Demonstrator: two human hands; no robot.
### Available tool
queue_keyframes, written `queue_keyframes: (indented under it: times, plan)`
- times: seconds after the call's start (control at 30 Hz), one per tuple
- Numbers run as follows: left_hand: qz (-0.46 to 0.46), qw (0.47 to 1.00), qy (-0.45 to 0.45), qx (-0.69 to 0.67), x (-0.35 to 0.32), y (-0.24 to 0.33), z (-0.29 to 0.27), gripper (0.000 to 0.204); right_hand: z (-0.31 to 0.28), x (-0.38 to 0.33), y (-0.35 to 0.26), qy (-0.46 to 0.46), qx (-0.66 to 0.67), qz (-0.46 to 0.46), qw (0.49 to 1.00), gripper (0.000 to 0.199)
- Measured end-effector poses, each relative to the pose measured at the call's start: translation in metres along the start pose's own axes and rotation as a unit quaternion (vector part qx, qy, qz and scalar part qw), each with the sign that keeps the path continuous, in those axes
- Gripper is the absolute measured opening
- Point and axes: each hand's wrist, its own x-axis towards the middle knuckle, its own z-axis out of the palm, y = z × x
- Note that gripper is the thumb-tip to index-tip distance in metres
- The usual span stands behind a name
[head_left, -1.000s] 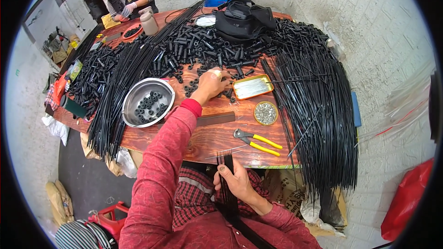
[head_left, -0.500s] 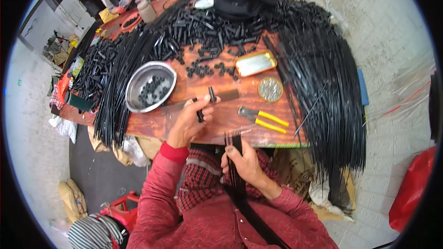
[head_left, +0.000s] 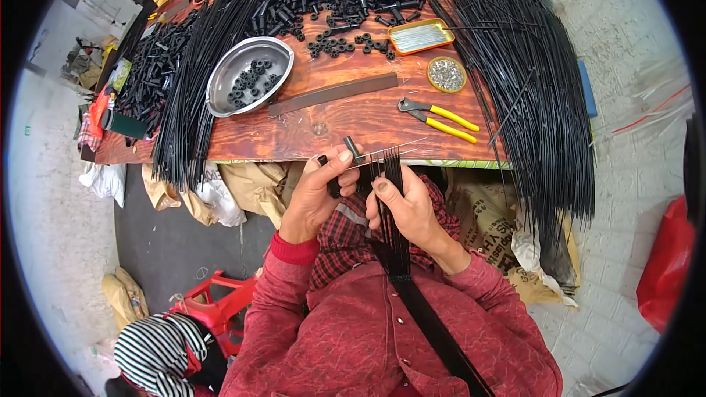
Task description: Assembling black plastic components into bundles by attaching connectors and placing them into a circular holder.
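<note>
left hand (head_left: 316, 195) pinching small black tube (head_left: 353, 150), right hand (head_left: 407, 206) gripping bundle of black rods (head_left: 392, 198), wooden table (head_left: 346, 121) edge

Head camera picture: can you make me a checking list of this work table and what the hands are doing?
Surface: wooden table, crowded at the back.
Job's things: bundle of black rods in right hand; small black tube pinched by left hand.
Clutter: metal bowl with black rings, yellow-handled pliers, round tin, flat tray, metal bar.
Grippers: both hands closed on parts.
Cables: nothing seen.
Surroundings: sacks under table, red stool.
</note>
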Motion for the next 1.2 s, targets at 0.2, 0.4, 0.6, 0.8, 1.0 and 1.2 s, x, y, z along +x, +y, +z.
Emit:
queue_keyframes:
  times: [0.2,0.4,0.6,0.8,1.0,1.2]
  plan:
    - [0.016,0.999,-0.015,-0.028,-0.010,-0.007,0.000,0.025,0.005,-0.008,0.004,-0.004,-0.001,0.001,1.000,0.037]
    - [0.013,0.998,0.011,-0.055,-0.016,-0.003,-0.002,0.028,0.013,-0.007,0.004,-0.025,0.000,0.000,1.000,0.037]
    - [0.027,0.997,-0.001,-0.069,-0.018,-0.004,-0.006,0.034,0.018,-0.008,0.004,-0.034,-0.005,0.003,0.999,0.036]
    - [0.032,0.998,-0.001,-0.051,-0.018,-0.005,-0.002,0.032,0.022,-0.007,-0.001,-0.030,0.009,0.007,0.999,0.035]
    - [0.030,0.998,-0.016,-0.049,-0.017,-0.006,-0.008,0.032,0.019,-0.007,0.002,-0.030,0.008,0.015,0.999,0.035]
    - [0.063,0.997,-0.018,-0.036,-0.022,-0.010,-0.007,0.033,0.018,-0.002,0.001,-0.055,-0.001,0.009,0.998,0.030]
